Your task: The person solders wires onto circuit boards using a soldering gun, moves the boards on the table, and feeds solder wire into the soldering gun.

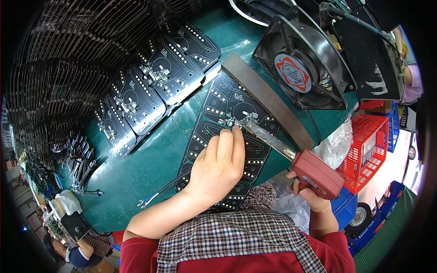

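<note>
At the centre of the green bench [129,179], working over a black circuit board [236,96] lying flat, with a small component cluster [251,117] standing up from its face. Taking clock bearings from the left fingertips.

With left hand [218,159], reaching in from seven o'clock, bunching fingers beside the cluster and apparently gripping a dark cable [175,181], trailing coloured strands out toward eight; not making out thumb placement beneath the palm. With right hand [312,198], at four o'clock, gripping the red body of a soldering gun [318,175] and pointing its metal barrel [273,144] back up at the cluster.

Judging the board thin, stiff and fairly light, probably sliding easily on smooth bench if nudged. Rating raised parts as fragile, likely cracking or lifting under sideways pressure. Favouring the long edges for any hold, clear of pale square LEDs [213,109]. Guessing the cable to be light and bendy; favouring the dark jacket, sparing the thin strands. Expecting most weight in the gun; favouring the red body, staying off the barrel as probably hot.

Noting a grey bar [273,104] lying along the board's edge from twelve round to three, a black fan [298,73] standing beyond at one to two, stacked boards [175,86] at ten, loose cables [82,159] bunching near nine.
</note>
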